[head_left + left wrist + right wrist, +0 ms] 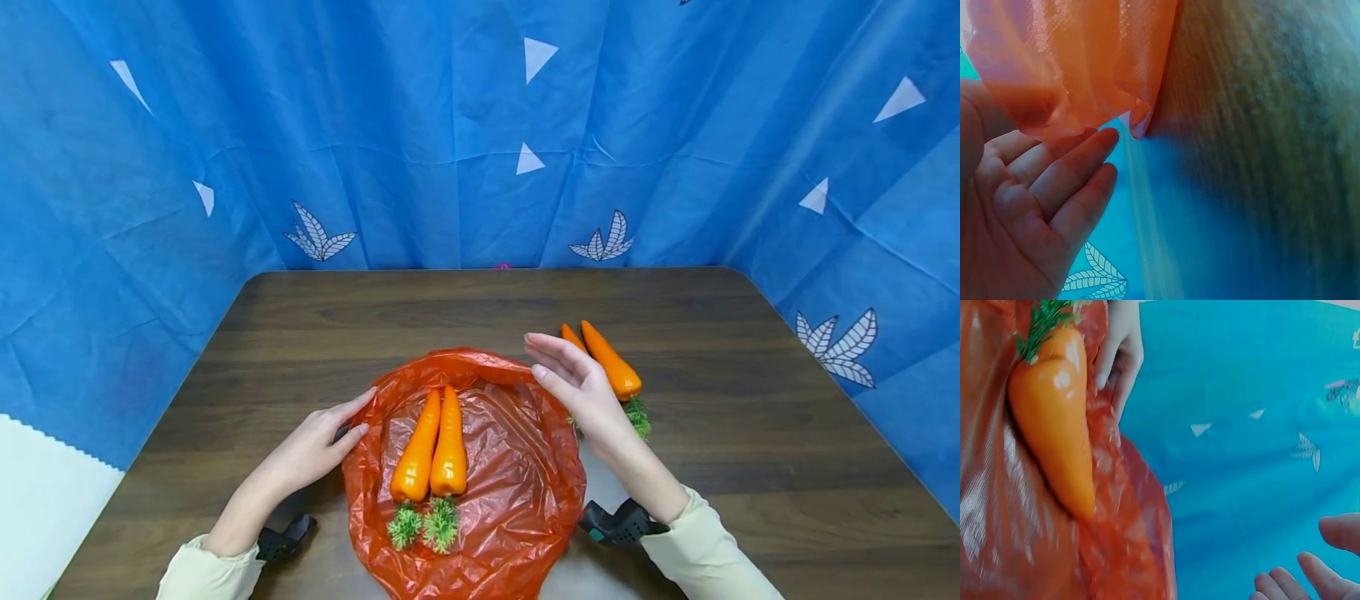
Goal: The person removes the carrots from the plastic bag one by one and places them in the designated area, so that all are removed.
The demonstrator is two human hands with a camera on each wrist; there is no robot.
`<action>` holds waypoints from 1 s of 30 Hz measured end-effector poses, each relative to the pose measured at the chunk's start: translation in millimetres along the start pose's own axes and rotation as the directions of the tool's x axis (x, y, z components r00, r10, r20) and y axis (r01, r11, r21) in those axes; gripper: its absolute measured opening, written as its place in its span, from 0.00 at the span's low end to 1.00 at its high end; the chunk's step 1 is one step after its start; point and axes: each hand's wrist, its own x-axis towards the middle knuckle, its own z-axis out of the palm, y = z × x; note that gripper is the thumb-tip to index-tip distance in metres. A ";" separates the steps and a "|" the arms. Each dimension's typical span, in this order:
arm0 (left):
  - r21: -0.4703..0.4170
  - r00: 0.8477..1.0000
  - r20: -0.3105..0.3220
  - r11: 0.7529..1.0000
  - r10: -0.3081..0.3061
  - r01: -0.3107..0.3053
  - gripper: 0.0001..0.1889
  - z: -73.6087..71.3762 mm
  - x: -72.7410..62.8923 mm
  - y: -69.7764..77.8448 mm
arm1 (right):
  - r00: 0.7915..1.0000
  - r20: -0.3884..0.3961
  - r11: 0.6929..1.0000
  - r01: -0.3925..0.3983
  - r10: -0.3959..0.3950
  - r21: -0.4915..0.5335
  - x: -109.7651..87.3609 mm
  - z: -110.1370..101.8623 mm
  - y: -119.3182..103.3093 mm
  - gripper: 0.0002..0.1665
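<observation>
A red plastic bag (517, 533) lies spread wide on the table, its rim rolled up around its floor. Inside, toward the left, two orange carrots (448, 454) with green leafy tops (440, 527) lie side by side. My left hand (311, 446) touches the bag's left rim with fairly straight fingers; in the left wrist view, red plastic (1085, 69) hangs against its fingers (1082, 175). Over the right rim hovers my right hand (588, 400), fingers extended and holding nothing. Behind it, two more carrots (611, 362) lie on the table, partly hidden by that hand.
The dark wooden table (750, 400) extends to both sides and behind the bag. A grey surface (600, 475) shows beneath the bag's right side. Blue patterned curtains (480, 125) hang behind the table. Black devices (618, 523) are strapped at both wrists.
</observation>
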 end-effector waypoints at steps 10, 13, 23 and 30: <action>0.002 1.000 0.003 1.000 0.003 -0.003 0.29 0.3 0.7 0.1 | 0.997 0.079 0.998 -0.020 0.016 0.052 5.1 36.5 21.3 0.24; 0.001 1.000 0.003 1.000 -0.001 0.001 0.29 0.4 0.2 -0.1 | 0.992 0.117 0.998 -0.045 0.040 0.041 3.0 46.7 31.9 0.25; -0.011 1.000 0.002 1.000 -0.004 0.004 0.29 1.7 -0.4 -0.1 | 0.972 0.201 0.991 -0.129 0.121 0.029 -5.3 69.1 61.7 0.35; -0.005 1.000 0.000 1.000 0.000 0.000 0.28 1.3 -0.6 -0.1 | 0.952 0.255 0.985 -0.175 0.170 -0.006 -10.2 79.8 74.4 0.45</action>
